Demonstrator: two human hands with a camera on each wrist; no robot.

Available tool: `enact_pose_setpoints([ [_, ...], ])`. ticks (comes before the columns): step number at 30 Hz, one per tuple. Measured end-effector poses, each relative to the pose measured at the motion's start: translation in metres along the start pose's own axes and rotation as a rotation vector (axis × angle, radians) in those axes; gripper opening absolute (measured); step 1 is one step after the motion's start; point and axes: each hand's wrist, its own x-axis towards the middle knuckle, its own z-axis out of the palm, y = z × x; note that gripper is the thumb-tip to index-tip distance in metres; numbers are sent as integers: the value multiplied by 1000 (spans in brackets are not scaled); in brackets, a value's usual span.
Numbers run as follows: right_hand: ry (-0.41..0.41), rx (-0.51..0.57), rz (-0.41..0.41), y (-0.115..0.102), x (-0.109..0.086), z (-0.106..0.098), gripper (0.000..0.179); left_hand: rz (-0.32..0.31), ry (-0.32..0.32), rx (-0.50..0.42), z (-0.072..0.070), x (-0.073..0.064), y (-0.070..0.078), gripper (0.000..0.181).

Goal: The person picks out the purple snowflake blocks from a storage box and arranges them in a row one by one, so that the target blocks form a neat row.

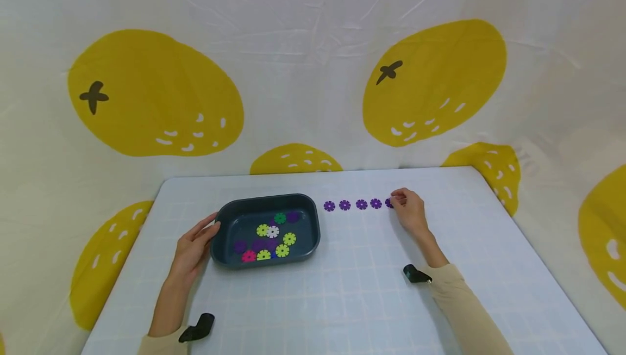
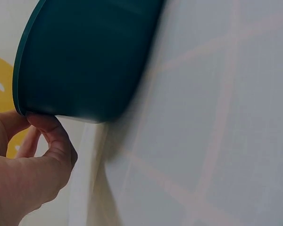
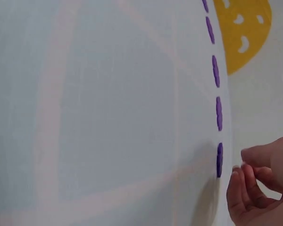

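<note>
White fruit-printed cloth (image 1: 303, 99) behind the pale gridded tabletop (image 1: 342, 295), the left hand (image 1: 192, 247) pinches a dark-teal rounded-rectangular tray (image 1: 266, 201), the empty right hand (image 1: 409, 212) loosely curled beside flat, notched purple discs (image 1: 361, 204).

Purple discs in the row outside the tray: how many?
5, running left to right from beside the dark tray: first disc, second disc, third disc, fourth disc, and fifth disc, partly covered by the right hand. None seems fully hidden.
</note>
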Motion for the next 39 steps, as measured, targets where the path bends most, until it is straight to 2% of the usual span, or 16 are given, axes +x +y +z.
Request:
enact_pose_setpoints([
  [6, 15, 22, -35, -17, 0, 1, 13, -1, -1, 23, 1, 1, 2, 59],
  [12, 3, 20, -56, -33, 0, 5, 14, -12, -9, 33, 2, 1, 4, 67],
  [19, -35, 74, -103, -53, -1, 12, 13, 6, -12, -47, 2, 2, 2, 59],
  [21, -46, 91, -125, -59, -1, 15, 12, 12, -16, -74, 3, 2, 2, 56],
  [25, -73, 114, -149, -71, -3, 21, 11, 12, -15, -70, 3, 1, 2, 56],
  [39, -212, 171, -174, -114, -17, 47, 16, 28, -7, -59, 4, -2, 0, 49],
])
